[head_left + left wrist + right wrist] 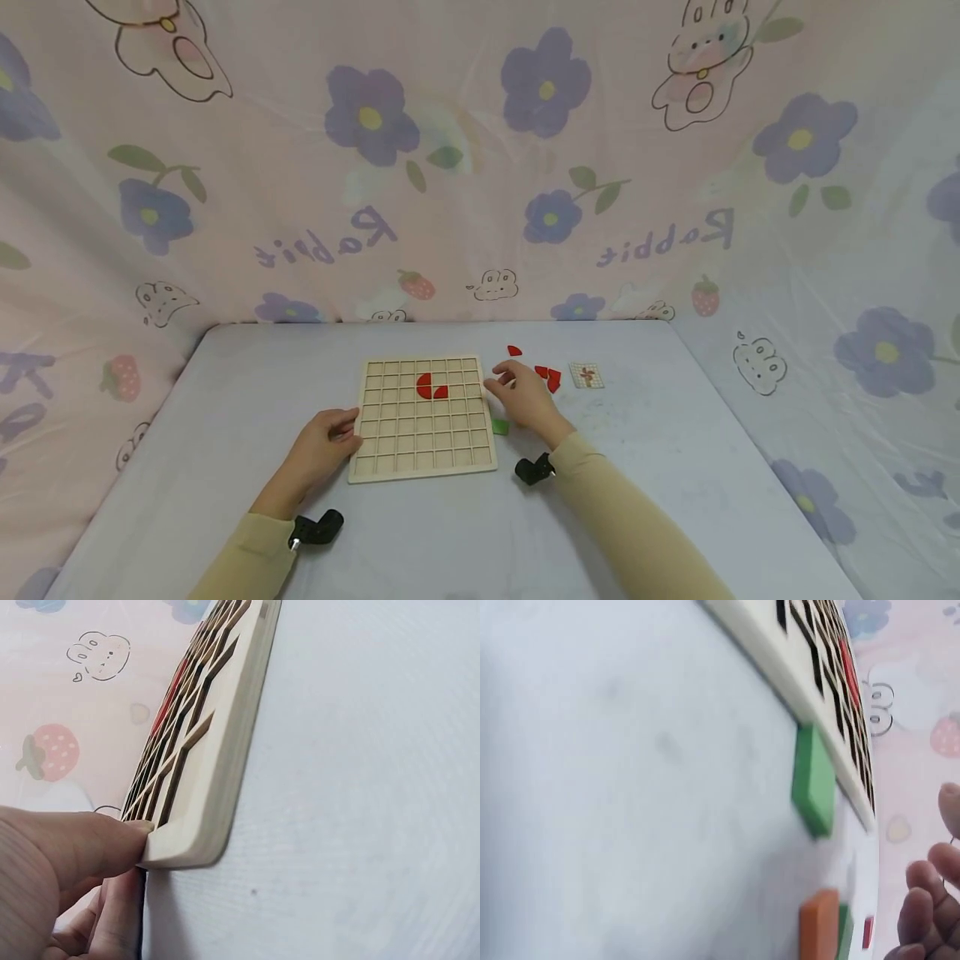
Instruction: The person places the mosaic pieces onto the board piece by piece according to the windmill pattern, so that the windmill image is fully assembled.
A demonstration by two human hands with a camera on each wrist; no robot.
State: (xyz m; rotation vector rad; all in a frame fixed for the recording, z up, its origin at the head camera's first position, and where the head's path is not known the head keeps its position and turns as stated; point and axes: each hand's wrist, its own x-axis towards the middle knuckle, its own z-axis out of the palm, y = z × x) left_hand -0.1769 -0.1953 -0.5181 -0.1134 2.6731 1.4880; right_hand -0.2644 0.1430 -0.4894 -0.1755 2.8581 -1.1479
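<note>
A square wooden grid board (416,446) lies on the table, with red curved pieces (424,386) in several cells of its upper middle. My left hand (322,446) grips the board's left edge; in the left wrist view the thumb (112,844) presses on the rim near a corner. Just off the right edge hovers my right hand (528,400), its fingers loosely bent and apart, with no piece visible between them. Beneath that hand, against the board's side, sits a green block (814,780).
Loose red pieces (553,381) lie beyond the right hand, one separate red piece (513,351) farther back. A small gridded card (592,377) with a red pattern is at their right. The right wrist view also shows an orange block (819,926) beside another green one (844,931).
</note>
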